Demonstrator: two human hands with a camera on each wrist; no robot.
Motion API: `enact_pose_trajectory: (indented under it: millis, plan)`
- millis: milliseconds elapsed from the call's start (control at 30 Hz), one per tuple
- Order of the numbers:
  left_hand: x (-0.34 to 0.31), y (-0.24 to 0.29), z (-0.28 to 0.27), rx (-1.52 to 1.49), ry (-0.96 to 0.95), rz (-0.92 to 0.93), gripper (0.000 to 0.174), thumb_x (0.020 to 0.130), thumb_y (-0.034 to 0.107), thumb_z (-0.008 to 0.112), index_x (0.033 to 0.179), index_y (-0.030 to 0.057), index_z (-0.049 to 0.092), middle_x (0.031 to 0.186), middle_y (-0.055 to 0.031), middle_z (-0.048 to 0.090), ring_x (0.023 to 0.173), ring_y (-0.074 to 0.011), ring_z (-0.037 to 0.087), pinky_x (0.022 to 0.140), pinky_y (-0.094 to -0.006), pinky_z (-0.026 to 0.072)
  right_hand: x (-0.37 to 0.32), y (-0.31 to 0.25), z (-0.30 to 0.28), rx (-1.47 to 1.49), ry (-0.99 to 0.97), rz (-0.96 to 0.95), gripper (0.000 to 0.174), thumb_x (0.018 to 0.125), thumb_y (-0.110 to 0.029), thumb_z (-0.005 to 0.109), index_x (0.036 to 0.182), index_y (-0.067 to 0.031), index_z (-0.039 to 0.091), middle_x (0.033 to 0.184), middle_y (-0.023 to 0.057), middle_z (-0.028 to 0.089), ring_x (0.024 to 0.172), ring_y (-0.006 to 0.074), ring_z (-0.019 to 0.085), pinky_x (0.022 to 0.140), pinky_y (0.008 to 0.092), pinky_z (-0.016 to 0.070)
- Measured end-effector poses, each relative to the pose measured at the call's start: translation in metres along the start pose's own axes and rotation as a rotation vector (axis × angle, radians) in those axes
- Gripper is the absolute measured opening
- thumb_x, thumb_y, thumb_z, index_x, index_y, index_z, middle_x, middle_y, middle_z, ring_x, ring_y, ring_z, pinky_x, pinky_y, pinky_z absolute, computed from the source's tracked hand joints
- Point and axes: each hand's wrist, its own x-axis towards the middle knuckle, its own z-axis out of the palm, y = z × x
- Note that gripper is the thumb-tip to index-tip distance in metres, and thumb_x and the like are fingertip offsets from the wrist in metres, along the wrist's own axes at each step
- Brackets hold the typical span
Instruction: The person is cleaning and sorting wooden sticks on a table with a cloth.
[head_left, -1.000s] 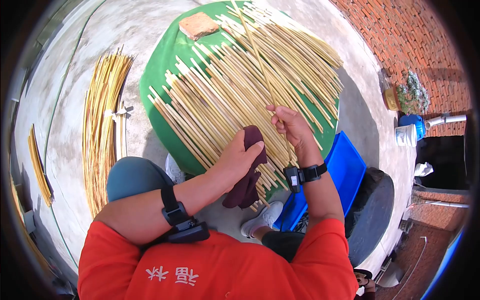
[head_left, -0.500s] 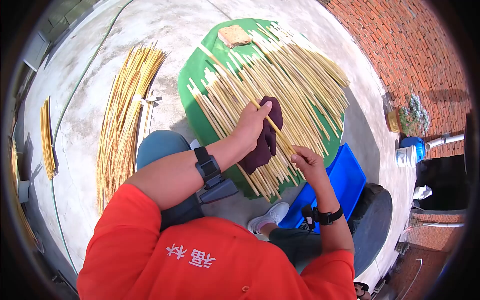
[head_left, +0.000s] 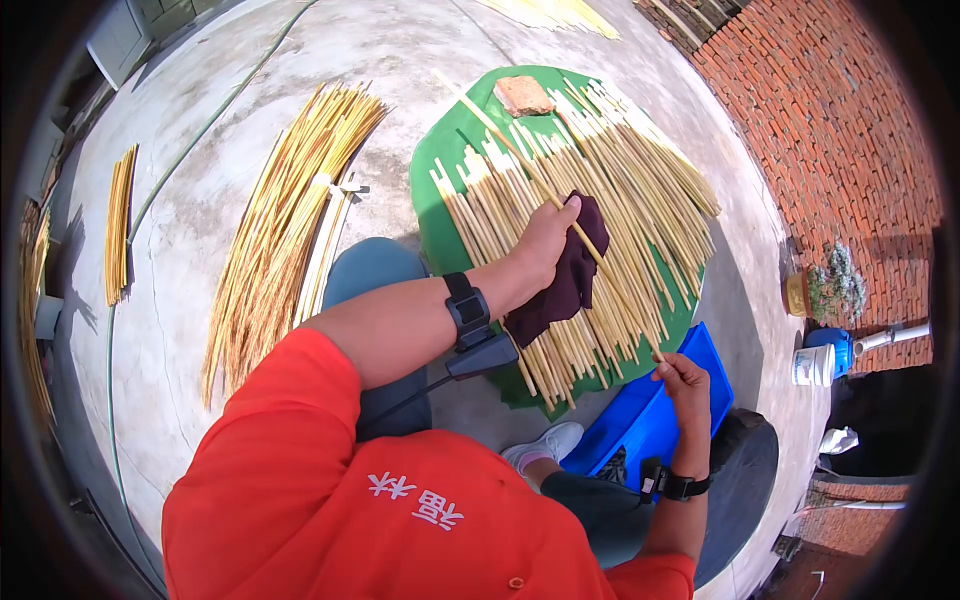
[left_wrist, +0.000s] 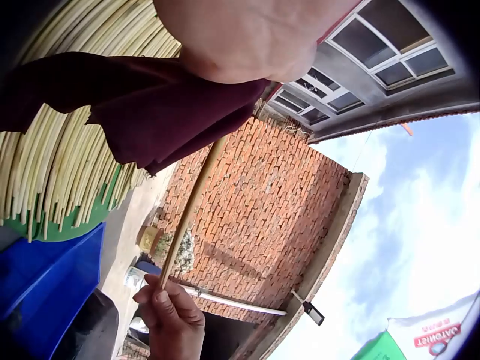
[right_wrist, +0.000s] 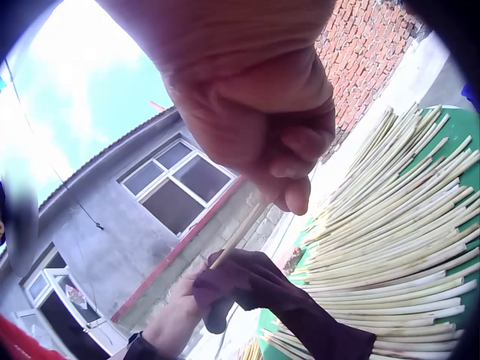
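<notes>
Holding a dark maroon cloth bunched in the left hand, fingers curled round it and round one long stick above the middle of the green tabletop. Pinching that stick's near end in the right hand, fingertips tight together on it, just off the near right edge, over a blue tub. Spread beneath, a pile of pale sticks; at the far edge, a brick. Left, on concrete, a yellow bundle.
</notes>
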Motion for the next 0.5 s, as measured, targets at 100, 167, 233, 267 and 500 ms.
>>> enact_pose_trajectory:
  millis: [100,167,233,267,500]
  plan:
    - [-0.001,-0.002,0.003,0.037,0.068,-0.024,0.022,0.091,0.025,0.046,0.092,0.0044,0.052,0.083,-0.0042,0.059,0.075,-0.0132,0.057,0.067,-0.0282,0.0469,-0.008,0.0,0.006,-0.036,0.094,-0.022,0.014,0.081,-0.008,0.06,0.093,-0.0028,0.065,0.065,-0.0009,0.059,0.051,0.0023,0.04,0.046,0.0175,0.0307]
    - [-0.003,-0.004,0.004,-0.02,0.0,-0.025,0.021,0.092,0.025,0.045,0.091,0.0048,0.051,0.084,-0.0043,0.058,0.077,-0.0132,0.056,0.069,-0.028,0.0466,-0.011,0.001,0.007,-0.072,0.141,-0.026,0.014,0.079,-0.007,0.061,0.092,-0.0029,0.065,0.066,-0.001,0.059,0.052,0.0021,0.041,0.046,0.0174,0.0308]
    - [-0.004,-0.005,0.006,0.009,0.004,-0.014,0.021,0.092,0.025,0.045,0.09,0.005,0.051,0.083,-0.0044,0.058,0.075,-0.0134,0.057,0.068,-0.0278,0.0469,-0.016,0.003,0.007,-0.07,0.185,-0.052,0.012,0.078,-0.005,0.061,0.089,-0.0015,0.065,0.066,-0.0003,0.059,0.052,0.0039,0.044,0.046,0.0186,0.036]
    - [-0.004,-0.007,0.006,0.035,0.011,-0.002,0.021,0.092,0.026,0.046,0.09,0.0051,0.051,0.082,-0.0045,0.058,0.074,-0.0135,0.057,0.067,-0.0276,0.0471,-0.017,0.005,0.006,-0.069,0.191,-0.046,0.012,0.078,-0.005,0.061,0.089,-0.0015,0.065,0.066,-0.0003,0.059,0.052,0.0039,0.044,0.046,0.0186,0.036]
    - [-0.017,-0.005,0.012,0.477,-0.102,-0.377,0.028,0.088,0.028,0.052,0.09,0.0001,0.053,0.078,-0.0049,0.058,0.07,-0.0116,0.056,0.061,-0.0272,0.0473,-0.003,0.018,0.012,0.035,0.164,0.067,0.009,0.079,-0.006,0.061,0.086,-0.0018,0.064,0.066,-0.0006,0.06,0.052,0.0042,0.045,0.046,0.0193,0.0369]
